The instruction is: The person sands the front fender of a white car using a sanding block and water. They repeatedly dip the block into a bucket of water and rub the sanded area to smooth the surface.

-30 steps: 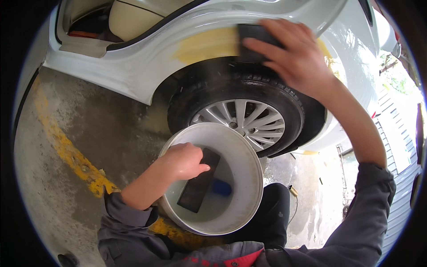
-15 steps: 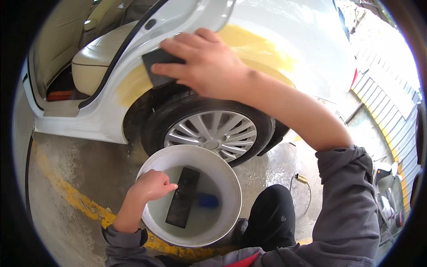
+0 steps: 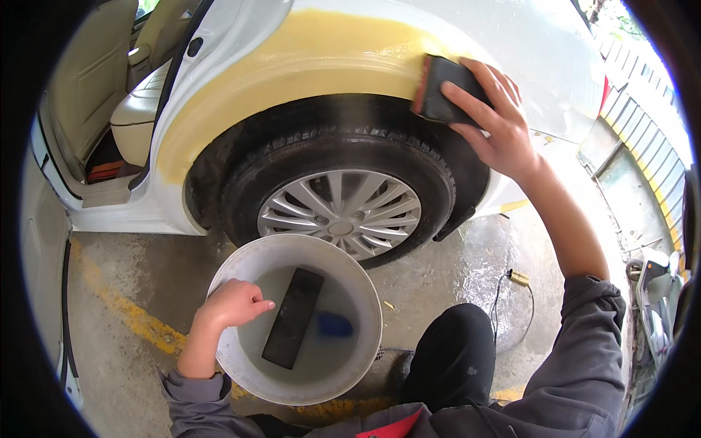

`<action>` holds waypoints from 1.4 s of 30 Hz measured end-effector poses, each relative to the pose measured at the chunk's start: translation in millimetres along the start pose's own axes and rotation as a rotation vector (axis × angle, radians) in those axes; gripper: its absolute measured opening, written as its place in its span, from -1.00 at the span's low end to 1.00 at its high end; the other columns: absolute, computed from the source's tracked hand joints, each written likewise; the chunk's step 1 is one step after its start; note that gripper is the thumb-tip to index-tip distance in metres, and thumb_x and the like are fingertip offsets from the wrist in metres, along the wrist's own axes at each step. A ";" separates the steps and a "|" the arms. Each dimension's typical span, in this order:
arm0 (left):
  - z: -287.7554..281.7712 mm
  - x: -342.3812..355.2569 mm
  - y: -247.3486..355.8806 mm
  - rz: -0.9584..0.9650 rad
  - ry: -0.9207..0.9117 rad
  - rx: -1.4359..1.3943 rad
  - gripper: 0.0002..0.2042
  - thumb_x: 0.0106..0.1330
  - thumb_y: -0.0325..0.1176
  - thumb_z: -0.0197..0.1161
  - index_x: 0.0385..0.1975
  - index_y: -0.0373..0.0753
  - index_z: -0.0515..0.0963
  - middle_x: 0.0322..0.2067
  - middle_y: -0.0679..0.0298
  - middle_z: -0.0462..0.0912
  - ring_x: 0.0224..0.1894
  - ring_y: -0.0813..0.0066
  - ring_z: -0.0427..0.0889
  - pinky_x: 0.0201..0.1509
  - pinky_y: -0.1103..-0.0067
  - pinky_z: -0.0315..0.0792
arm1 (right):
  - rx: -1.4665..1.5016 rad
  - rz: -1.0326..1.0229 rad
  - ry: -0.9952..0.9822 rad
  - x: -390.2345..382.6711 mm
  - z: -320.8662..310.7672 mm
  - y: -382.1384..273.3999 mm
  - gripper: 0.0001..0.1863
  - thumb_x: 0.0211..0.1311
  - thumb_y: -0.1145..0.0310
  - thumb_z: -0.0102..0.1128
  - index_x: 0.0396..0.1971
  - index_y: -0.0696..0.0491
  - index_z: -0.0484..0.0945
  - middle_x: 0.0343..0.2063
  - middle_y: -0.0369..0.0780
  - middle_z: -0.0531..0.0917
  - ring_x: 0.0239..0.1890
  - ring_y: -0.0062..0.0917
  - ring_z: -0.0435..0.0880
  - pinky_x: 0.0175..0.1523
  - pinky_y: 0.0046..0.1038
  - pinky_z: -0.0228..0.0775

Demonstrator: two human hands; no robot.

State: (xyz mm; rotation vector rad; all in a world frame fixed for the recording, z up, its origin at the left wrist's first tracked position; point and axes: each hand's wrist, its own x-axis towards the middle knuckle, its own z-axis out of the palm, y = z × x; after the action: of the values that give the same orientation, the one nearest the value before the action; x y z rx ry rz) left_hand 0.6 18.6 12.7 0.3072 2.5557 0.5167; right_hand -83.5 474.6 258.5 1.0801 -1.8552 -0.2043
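Note:
My right hand (image 3: 496, 120) grips a dark sanding block (image 3: 447, 86) with a reddish edge, pressed against the yellowish patch (image 3: 307, 58) above the rear wheel arch of the white car. My left hand (image 3: 239, 303), fingers curled, is over the left rim of a white bucket (image 3: 369, 299); whether it holds anything is hidden. Inside the bucket's cloudy water lie a long black block (image 3: 292, 317), beside that hand, and a blurry blue object (image 3: 334, 323).
The rear wheel (image 3: 339, 219) stands behind the bucket. An open doorway shows a cream seat (image 3: 131, 117) at left. A yellow fitting (image 3: 518, 278) on a cable lies on the wet floor (image 3: 467, 255) near my knee (image 3: 453, 350). Clutter (image 3: 650, 306) lines the right.
The right hand's block went leftward along the panel, then back right to the patch's right end. My view shifted, showing more patch; my left hand stays curled at the bucket.

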 end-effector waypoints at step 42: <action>6.3 0.0 -10.1 0.064 0.109 0.000 -0.59 0.47 0.03 0.28 -0.32 -0.26 0.77 -0.46 0.16 0.79 -0.37 0.15 0.77 -0.14 0.31 0.62 | -0.009 -0.104 0.027 67.1 21.4 -25.7 -0.39 0.19 0.30 0.49 0.29 -0.26 0.65 0.31 -0.06 0.51 0.31 -0.13 0.55 0.31 -0.03 0.37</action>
State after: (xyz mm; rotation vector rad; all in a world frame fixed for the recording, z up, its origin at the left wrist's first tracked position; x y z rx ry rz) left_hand 2.6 11.4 3.4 0.3709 2.6584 0.5714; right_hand -96.2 402.8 276.2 1.1690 -1.7744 -0.2576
